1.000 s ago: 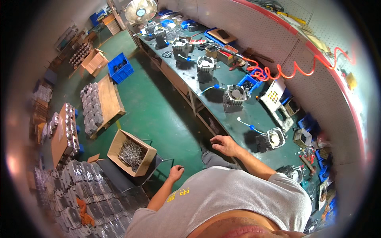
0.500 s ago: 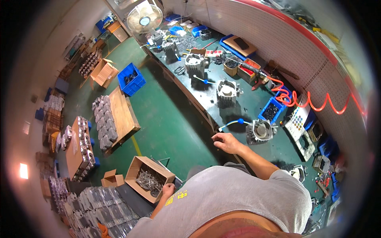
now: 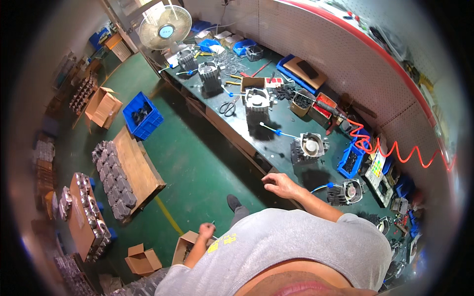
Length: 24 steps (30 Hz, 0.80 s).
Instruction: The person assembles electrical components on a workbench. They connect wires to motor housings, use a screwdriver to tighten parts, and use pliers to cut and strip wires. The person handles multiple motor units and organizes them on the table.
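My right hand hovers by the workbench's front edge, fingers loosely bent and apart, with nothing in it. Beside its wrist stands a finned metal housing with a blue-tipped white lead. Another finned housing with a round light hub is farther along the bench, and a third stands beyond it. My left hand is low at my left side, fingers closed; a small light tip shows at it, too small to name. Below that hand is a cardboard box, partly hidden by my forearm.
The green workbench runs along my right. On it are scissors, a blue parts bin, an air screwdriver on a red coiled hose, and a fan. A blue crate and a wooden pallet stand leftward.
My view has shifted forward along the bench, and a foot now shows. My left hand has come away from the box of metal parts and risen slightly. My right hand remains by the bench edge.
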{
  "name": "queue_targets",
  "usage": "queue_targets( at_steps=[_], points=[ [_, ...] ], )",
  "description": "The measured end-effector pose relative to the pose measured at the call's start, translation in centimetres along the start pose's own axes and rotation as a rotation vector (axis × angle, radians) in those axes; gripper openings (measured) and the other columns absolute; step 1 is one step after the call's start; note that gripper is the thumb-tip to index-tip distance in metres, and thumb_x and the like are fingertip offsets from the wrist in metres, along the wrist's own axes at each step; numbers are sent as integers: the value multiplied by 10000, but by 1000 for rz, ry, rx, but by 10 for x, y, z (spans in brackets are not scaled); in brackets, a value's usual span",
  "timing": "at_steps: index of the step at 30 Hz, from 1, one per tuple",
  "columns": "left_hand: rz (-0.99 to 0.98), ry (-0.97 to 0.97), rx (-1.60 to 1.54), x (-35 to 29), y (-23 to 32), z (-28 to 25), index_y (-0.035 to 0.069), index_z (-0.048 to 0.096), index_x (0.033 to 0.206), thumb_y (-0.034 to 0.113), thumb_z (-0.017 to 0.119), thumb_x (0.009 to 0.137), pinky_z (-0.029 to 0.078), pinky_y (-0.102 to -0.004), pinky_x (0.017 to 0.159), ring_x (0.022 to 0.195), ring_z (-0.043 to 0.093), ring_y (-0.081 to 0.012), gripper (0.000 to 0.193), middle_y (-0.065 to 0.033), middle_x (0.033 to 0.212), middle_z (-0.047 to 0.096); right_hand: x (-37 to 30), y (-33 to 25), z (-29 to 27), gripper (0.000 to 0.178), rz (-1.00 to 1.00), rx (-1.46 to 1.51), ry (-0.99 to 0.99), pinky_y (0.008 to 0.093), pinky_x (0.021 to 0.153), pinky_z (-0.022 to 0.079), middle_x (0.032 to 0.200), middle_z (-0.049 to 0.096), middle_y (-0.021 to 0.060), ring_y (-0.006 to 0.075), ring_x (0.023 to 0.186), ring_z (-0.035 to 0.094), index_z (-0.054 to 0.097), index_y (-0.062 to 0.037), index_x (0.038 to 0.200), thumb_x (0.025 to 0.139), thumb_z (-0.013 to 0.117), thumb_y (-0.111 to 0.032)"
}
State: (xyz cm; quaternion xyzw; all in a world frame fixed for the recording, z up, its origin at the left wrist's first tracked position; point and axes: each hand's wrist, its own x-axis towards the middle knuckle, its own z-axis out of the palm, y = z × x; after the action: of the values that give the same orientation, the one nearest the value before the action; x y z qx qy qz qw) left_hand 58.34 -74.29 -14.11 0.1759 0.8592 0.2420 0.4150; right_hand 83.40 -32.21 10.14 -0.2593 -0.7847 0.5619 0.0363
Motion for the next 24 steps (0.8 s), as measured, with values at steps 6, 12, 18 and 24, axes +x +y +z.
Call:
queue_targets(
  at_steps=[6, 12, 18, 24],
  points=[
    [-29, 117, -274, 129, 60, -134, 28, 757, 960, 117, 651, 909, 530, -312, 564, 619, 646, -136, 148, -59, 761, 722, 93, -56, 20, 378, -41, 55, 83, 386, 960, 558, 1175, 732, 197, 282, 1096, 712, 667, 28, 1247, 939, 674, -191],
    [-101, 134, -114, 212, 66, -189, 61, 784, 891, 177, 676, 866, 561, -346, 637, 643, 683, -179, 161, -79, 773, 737, 122, -66, 12, 356, 134, 76, 225, 363, 918, 560, 1115, 749, 178, 241, 1036, 718, 690, 23, 1220, 925, 681, -176],
    [47, -25, 234, 241, 133, -193, 82, 800, 960, 260, 716, 847, 576, -378, 835, 877, 748, -244, 227, -117, 909, 779, 189, -52, -15, 362, 1, 124, 356, 364, 903, 559, 1099, 747, 183, 237, 1016, 718, 691, 24, 1212, 913, 673, -179],
    [283, -12, 178, 266, 199, -235, 3, 765, 1036, 196, 681, 902, 570, -367, 822, 878, 740, -246, 249, -154, 927, 772, 276, -77, -50, 329, -176, 188, 355, 393, 926, 566, 1102, 746, 205, 304, 1042, 731, 690, 22, 1187, 929, 672, -181]
  ],
)
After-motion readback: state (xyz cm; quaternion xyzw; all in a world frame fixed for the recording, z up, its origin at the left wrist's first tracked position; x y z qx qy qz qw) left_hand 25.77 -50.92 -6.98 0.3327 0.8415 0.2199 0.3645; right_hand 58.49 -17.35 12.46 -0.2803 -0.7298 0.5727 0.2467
